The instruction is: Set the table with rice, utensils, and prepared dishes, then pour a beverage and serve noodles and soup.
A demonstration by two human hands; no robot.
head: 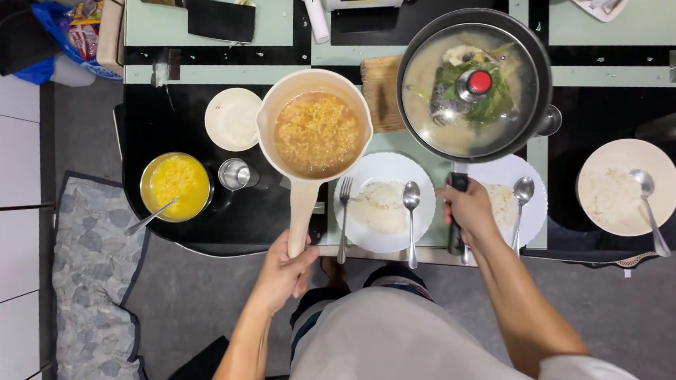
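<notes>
While your left hand (282,268) grips the noodle saucepan (315,129) handle, your right hand (468,210) clasps the lidded pan (473,83) handle; both extend straight ahead.

A crinkled plastic snack package (82,35) in red, yellow and white pokes from a bright blue plastic bag (52,35), well left of the black-bladed cleaver (207,18). No labels, signs or lit screens are discernible elsewhere.
</notes>
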